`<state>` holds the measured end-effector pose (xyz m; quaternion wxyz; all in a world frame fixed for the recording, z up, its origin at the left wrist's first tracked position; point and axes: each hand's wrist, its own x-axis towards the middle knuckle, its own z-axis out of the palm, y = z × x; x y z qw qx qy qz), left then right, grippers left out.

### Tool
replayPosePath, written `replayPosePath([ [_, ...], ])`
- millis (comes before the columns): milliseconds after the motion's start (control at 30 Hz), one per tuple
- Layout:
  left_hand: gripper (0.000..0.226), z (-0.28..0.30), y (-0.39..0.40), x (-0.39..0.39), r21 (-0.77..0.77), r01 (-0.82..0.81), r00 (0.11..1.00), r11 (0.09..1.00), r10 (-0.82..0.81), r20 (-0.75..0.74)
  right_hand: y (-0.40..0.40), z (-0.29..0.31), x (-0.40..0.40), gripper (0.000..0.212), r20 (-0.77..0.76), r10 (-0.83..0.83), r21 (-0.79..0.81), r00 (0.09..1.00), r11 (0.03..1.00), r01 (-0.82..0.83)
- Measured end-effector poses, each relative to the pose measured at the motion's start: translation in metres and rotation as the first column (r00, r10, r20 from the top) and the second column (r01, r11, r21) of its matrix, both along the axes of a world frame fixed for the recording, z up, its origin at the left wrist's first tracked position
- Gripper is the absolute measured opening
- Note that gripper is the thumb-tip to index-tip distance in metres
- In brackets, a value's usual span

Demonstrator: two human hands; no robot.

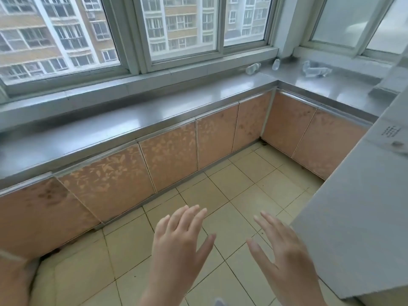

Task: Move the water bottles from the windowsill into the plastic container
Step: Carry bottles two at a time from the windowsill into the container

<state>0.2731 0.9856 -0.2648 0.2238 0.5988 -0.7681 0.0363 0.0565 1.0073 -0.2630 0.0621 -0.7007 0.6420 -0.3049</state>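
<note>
Left hand (180,241) and right hand (284,252): both hovering spread wide over the beige tiled floor (231,195), gripping nothing. Clear plastic water bottles (315,70): lying toppled in the far right corner of the grey steel desk (154,120), two more (253,68) lying beside the windowsill (198,67). Peach patterned cabinet doors (170,160): standing closed below.

**Open floor ahead, one white appliance crowding the right**

Both hands, left hand (178,241) and right hand (284,250), hang spread and empty over bare floor tiles (231,195). Toward 12 o'clock the steel countertop (136,122) runs unobstructed. At 1 o'clock, clear water bottles (315,70) lie scattered in the far corner. A white appliance (364,217) at 3 o'clock narrows the right-hand path.
</note>
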Motion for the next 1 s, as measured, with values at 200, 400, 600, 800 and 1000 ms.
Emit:
replayPosePath([
  [200,0.051,0.012,-0.132,-0.034,-0.038,0.059,0.998,0.998,-0.06,-0.009,-0.121,0.014,-0.036,0.052,0.013,-0.053,-0.006,0.999,0.999,0.053],
  [400,0.05,0.009,-0.258,-0.062,-0.043,0.098,0.995,0.994,-0.099,-0.012,-0.231,0.003,-0.068,0.063,0.012,-0.103,-0.025,0.995,0.994,0.104],
  [600,0.05,0.002,-0.41,-0.096,-0.026,0.161,0.987,0.987,-0.162,-0.01,-0.358,-0.004,-0.104,0.062,0.006,-0.214,0.002,0.977,0.977,0.214],
  [800,0.048,0.014,-0.548,-0.143,-0.055,0.311,0.95,0.949,-0.311,-0.004,-0.471,0.015,-0.139,0.066,-0.001,-0.306,-0.021,0.952,0.952,0.306],
  [1000,0.047,0.021,-0.65,-0.201,-0.04,0.381,0.925,0.924,-0.381,0.01,-0.566,0.022,-0.183,0.053,0.057,-0.385,0.012,0.921,0.923,0.385],
])
